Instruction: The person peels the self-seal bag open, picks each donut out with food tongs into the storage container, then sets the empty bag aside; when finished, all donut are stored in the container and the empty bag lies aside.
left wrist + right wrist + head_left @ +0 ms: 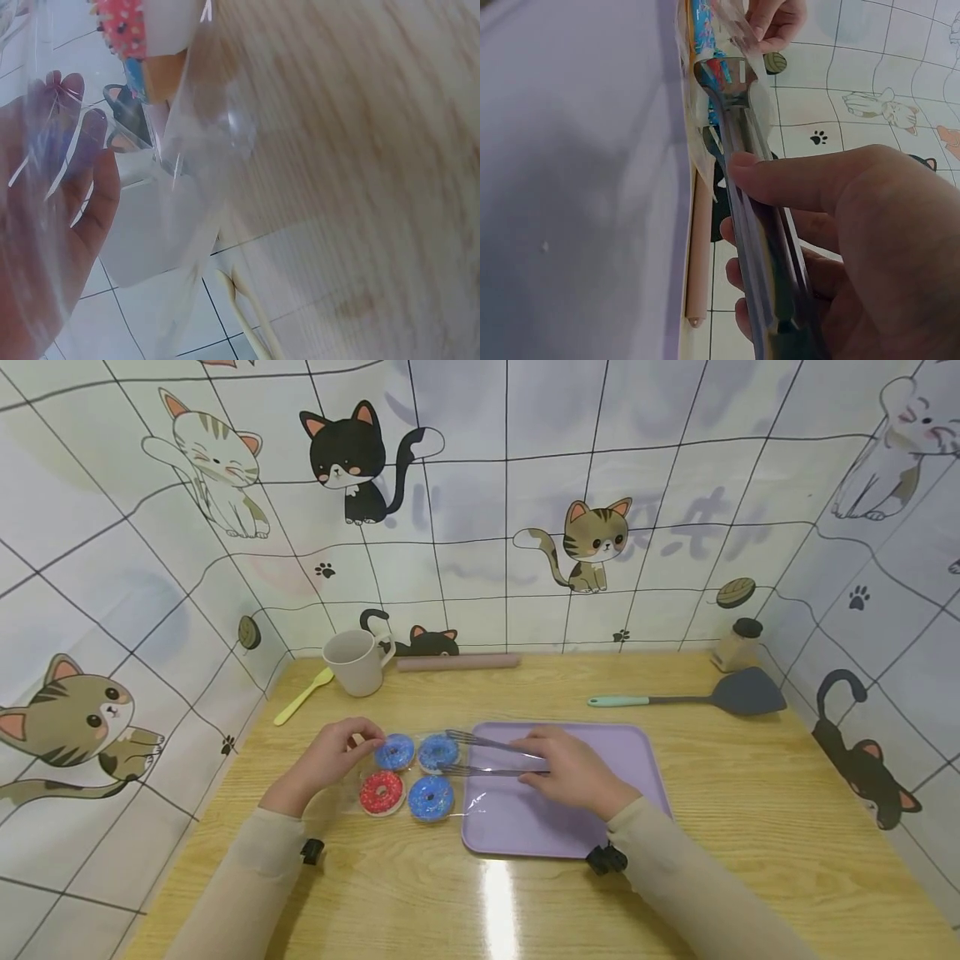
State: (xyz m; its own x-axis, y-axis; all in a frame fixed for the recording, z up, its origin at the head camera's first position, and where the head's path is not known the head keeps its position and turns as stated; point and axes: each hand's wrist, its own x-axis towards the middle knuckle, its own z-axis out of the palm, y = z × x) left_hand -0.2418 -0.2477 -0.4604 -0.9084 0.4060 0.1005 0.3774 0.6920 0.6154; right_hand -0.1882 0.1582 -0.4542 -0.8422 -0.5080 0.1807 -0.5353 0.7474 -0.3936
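So this person had the right hand wrapped around a pair of metal tongs, fingers gripping both arms, with the tong ends spread apart at the two blue donuts nearest the tray. Couldn't tell if the tips actually touched anything. The left hand pinched the clear plastic bag with its fingers, right beside the upper left donut. Four donuts sat in that bag on the counter: three blue donuts and one red donut. The purple tray was just to the right, under the right hand. Toward the back were a mug, a yellow spoon, a pinkish rod, a spatula and a black-lidded jar.
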